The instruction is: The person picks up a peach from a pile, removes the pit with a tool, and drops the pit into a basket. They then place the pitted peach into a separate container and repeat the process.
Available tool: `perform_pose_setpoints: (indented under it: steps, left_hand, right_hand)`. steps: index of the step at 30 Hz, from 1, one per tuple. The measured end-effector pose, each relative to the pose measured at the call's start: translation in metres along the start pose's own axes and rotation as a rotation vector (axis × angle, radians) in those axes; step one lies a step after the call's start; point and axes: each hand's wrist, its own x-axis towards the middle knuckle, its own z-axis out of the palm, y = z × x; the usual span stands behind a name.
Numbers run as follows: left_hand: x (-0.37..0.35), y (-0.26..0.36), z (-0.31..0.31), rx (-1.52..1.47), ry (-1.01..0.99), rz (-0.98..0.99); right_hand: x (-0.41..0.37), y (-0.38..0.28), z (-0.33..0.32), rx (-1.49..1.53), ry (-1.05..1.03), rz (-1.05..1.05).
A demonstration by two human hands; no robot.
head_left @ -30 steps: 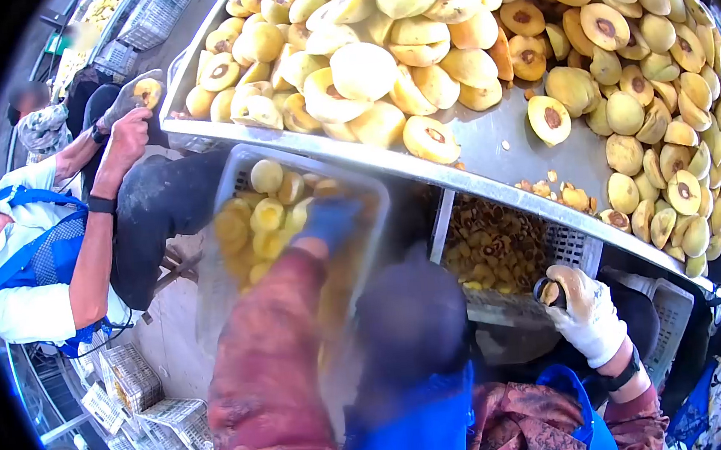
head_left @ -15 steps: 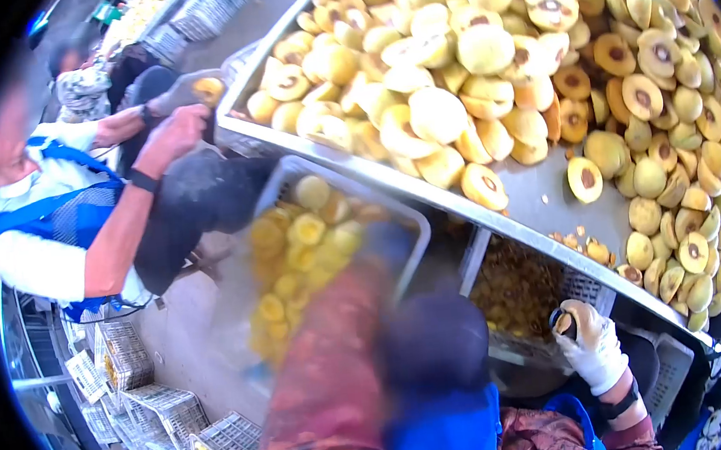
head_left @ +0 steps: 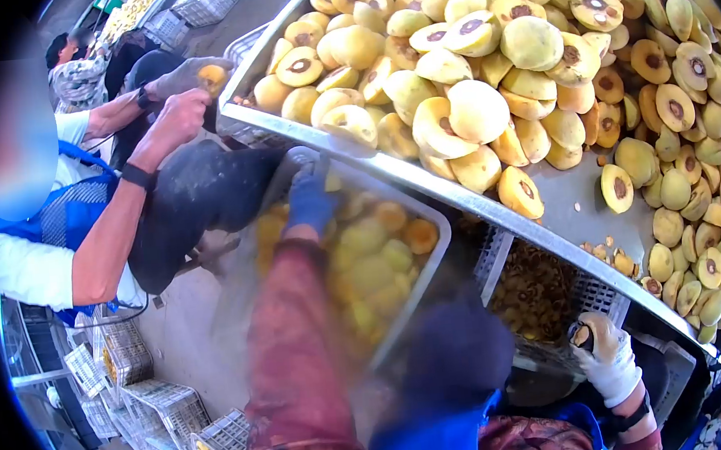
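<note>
My left hand (head_left: 311, 199), in a blue glove, reaches over the far left corner of a pale crate (head_left: 437, 261) of yellow fruit (head_left: 372, 262). Blur hides its fingers, and whether they hold anything cannot be told. At the lower right, my right hand (head_left: 608, 358), in a white glove, is closed round a small dark-rimmed object (head_left: 582, 337), beside a crate of brown scraps (head_left: 533, 291). Halved fruit with brown pits (head_left: 479, 112) lies heaped on a metal-edged table (head_left: 478, 202) above both hands.
A co-worker (head_left: 62, 242) in a blue vest sits at the left, a fruit piece (head_left: 212, 77) in their gloved hand, close to the table corner. Another person (head_left: 77, 74) is farther back. Plastic crates (head_left: 166, 405) stand on the floor at the lower left.
My left hand has moved left and away from me, from over the fruit to the crate's far corner. The view has shifted, so the table and my right hand appear slightly displaced.
</note>
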Motion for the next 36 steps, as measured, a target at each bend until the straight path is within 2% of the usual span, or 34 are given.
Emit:
perform_pose_setpoints:
  steps: [2,5,8,11,12,15,16,17,19,20,23,25,27,30,32,34,35,36]
  left_hand:
    - [0.002,-0.003,0.002,-0.051,-0.047,-0.060]
    - [-0.008,-0.013,-0.001,-0.467,0.160,-0.235]
    - [0.004,-0.028,0.012,0.165,0.088,-0.409]
    - [0.031,-0.038,0.039,0.221,0.056,-0.258]
    - [0.046,-0.053,0.061,0.154,-0.032,-0.368]
    - [0.051,-0.080,0.094,0.224,0.160,-0.223]
    - [0.042,-0.068,0.074,0.068,0.153,-0.250]
    - [0.033,-0.076,0.061,-0.497,0.047,-0.278]
    - [-0.007,-0.041,0.009,-0.348,0.043,-0.107]
    - [-0.026,-0.024,-0.010,-0.359,0.048,-0.112]
    - [-0.089,0.002,0.002,-0.032,0.219,0.122]
    - [-0.106,0.048,0.005,-0.216,0.142,0.142]
    - [-0.121,0.069,0.061,0.032,0.124,0.098]
    - [-0.093,0.129,0.043,0.129,-0.027,-0.089]
    - [-0.090,0.129,0.059,0.078,0.003,-0.110]
    - [-0.082,0.140,0.037,0.030,0.007,-0.119]
    - [-0.078,0.142,0.024,0.002,-0.127,-0.124]
    - [-0.073,0.155,-0.015,-0.029,-0.267,-0.133]
  right_hand:
    - [0.005,-0.006,-0.005,-0.009,-0.038,0.011]
    - [0.005,0.011,0.001,0.021,0.002,0.029]
    - [0.008,0.017,0.007,-0.023,-0.014,0.022]
    - [0.015,0.020,0.020,-0.018,-0.031,-0.041]
    - [0.019,0.022,0.023,-0.020,-0.037,-0.078]
    - [0.025,0.019,0.018,-0.051,-0.040,-0.094]
    - [0.025,0.018,0.015,-0.043,-0.056,-0.069]
    - [0.021,0.017,0.011,-0.033,-0.090,-0.043]
    - [0.017,0.022,0.009,-0.022,-0.036,-0.048]
    - [0.016,0.022,0.006,0.013,-0.025,-0.058]
    - [0.013,0.022,0.003,0.046,0.001,-0.088]
    - [0.014,0.019,0.004,0.029,0.001,-0.125]
    - [0.018,0.017,0.006,-0.007,-0.006,-0.169]
    - [0.022,0.022,0.009,0.026,-0.057,-0.127]
    - [0.026,0.019,0.008,-0.007,-0.050,-0.161]
    - [0.031,0.010,0.006,-0.015,0.024,-0.243]
    - [0.031,0.003,0.002,-0.017,0.030,-0.245]
    - [0.030,-0.003,-0.003,-0.021,0.029,-0.247]
